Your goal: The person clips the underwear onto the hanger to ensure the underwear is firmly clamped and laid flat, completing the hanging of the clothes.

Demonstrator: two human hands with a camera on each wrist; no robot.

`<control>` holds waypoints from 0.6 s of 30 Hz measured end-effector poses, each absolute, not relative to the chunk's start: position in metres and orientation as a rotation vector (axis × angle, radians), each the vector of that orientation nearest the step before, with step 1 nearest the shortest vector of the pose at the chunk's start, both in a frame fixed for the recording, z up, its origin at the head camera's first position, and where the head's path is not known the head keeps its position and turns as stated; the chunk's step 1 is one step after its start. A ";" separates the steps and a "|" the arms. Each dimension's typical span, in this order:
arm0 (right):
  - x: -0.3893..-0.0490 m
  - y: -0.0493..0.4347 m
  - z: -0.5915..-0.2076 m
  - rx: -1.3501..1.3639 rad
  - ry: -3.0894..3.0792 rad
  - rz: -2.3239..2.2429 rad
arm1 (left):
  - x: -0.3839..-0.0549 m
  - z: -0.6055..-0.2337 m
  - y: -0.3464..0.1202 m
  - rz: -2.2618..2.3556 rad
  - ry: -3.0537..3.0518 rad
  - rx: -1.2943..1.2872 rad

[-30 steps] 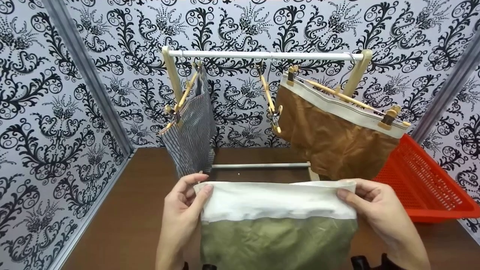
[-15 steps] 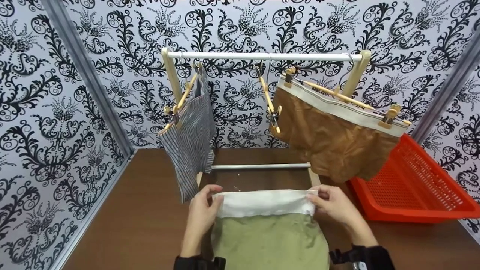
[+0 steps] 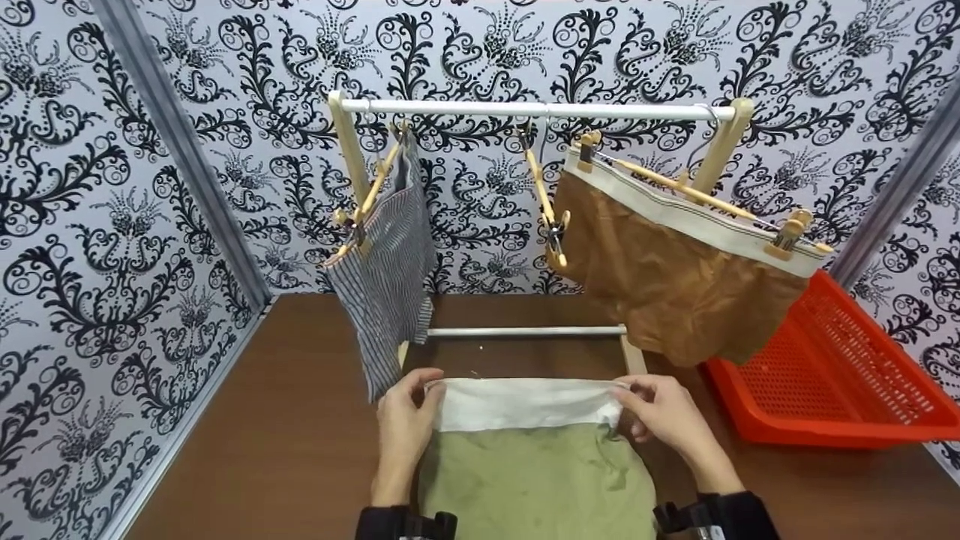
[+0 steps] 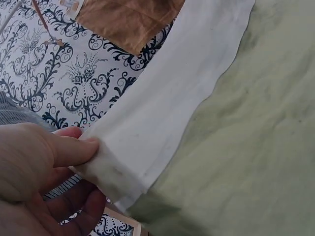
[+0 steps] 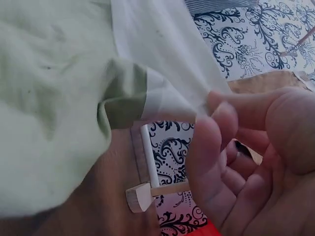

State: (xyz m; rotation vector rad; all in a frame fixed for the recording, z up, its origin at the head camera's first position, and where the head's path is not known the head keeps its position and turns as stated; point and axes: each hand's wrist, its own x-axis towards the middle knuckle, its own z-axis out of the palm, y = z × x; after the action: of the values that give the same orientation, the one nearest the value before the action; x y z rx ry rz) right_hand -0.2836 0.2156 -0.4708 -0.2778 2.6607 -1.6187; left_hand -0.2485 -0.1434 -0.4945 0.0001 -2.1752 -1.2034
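A green garment (image 3: 532,480) with a white waistband (image 3: 525,403) is stretched flat between my two hands. My left hand (image 3: 406,420) pinches the waistband's left corner between thumb and fingers; the left wrist view shows the thumb (image 4: 74,150) on top of the white band. At the opposite corner my right hand (image 3: 664,412) pinches the band between thumb and fingertips. In the right wrist view, the green cloth (image 5: 54,98) folds near that corner. The garment's lower end runs out of the head view, so I cannot tell whether it is a skirt or shorts.
Behind stands a rack with a white rail (image 3: 525,109). From it hang a striped garment (image 3: 390,277), a bare clip hanger (image 3: 544,195) and a brown garment (image 3: 675,262) on a clip hanger. A red basket (image 3: 825,431) stands at the right on the brown table (image 3: 285,420).
Both hands have moved forward, away from me, and closer together, with the green garment between them. More of its green part shows. Over the last half second they barely moved.
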 end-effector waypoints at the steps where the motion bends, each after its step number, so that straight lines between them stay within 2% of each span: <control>1: -0.283 0.215 -0.471 -0.266 2.632 -1.649 | -0.249 -0.495 -0.143 -1.200 -2.163 0.000; 6: -0.283 0.213 -0.468 -0.225 2.562 -1.785 | -0.250 -0.496 -0.140 -1.210 -2.101 -0.003; 9: -0.283 0.211 -0.468 -0.299 2.684 -1.695 | -0.250 -0.497 -0.137 -1.203 -2.112 0.005; 13: -0.281 0.211 -0.470 -0.551 2.823 -1.364 | -0.246 -0.496 -0.129 -1.177 -2.290 -0.048; 18: -0.275 0.210 -0.471 -0.913 2.724 -1.022 | -0.231 -0.485 -0.110 -1.149 -2.654 -0.254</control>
State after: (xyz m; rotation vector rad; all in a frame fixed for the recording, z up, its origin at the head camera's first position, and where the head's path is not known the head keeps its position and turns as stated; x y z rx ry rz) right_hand -0.2748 0.2098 -0.4713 -0.9130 2.7242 -1.0215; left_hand -0.2307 -0.1104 -0.4853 -0.2540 -2.6542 -1.1492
